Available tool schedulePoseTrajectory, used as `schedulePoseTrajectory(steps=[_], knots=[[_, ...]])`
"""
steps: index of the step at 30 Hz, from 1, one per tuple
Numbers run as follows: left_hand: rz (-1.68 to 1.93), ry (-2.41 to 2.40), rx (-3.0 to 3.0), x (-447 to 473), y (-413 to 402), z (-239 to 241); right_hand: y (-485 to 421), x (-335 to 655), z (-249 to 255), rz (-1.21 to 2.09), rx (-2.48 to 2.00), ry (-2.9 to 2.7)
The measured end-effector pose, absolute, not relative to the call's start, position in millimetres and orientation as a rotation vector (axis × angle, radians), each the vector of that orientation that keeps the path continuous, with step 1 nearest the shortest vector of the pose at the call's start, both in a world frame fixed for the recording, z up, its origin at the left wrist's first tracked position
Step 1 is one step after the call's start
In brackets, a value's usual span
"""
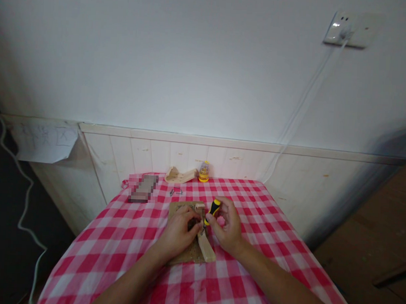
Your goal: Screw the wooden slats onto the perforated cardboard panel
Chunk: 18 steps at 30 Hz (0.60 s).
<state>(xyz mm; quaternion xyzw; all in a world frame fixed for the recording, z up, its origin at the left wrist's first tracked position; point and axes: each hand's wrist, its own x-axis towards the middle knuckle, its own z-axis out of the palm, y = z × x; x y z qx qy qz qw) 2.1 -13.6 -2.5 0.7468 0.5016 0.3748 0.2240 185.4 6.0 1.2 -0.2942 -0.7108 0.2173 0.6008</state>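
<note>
A black and yellow screwdriver (214,210) is gripped by its handle in my right hand (229,225), tilted with its shaft pointing down at a pale wooden piece (206,247). My left hand (179,229) is closed at the wooden piece near the screwdriver's tip; its fingers hide what they pinch, if anything. Beneath the wooden piece lies a brown board (181,257), partly covered by my left hand. The tip itself is too small to make out clearly.
A red and white checked cloth (251,275) covers the table. Toward the wall stand a curved wooden part (179,176) and a yellow-capped bottle (204,172). Small metal pieces (176,191) lie in front of them. A blurred-out flat object (144,189) lies at the left.
</note>
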Motion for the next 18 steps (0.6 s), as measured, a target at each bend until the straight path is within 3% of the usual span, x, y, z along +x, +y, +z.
schedulePoseTrajectory(steps=[18], knots=[[1.038,1.389,2.075,2.6,-11.5,-4.1,4.0,188.4,-2.3,0.52,-0.649,-1.713]])
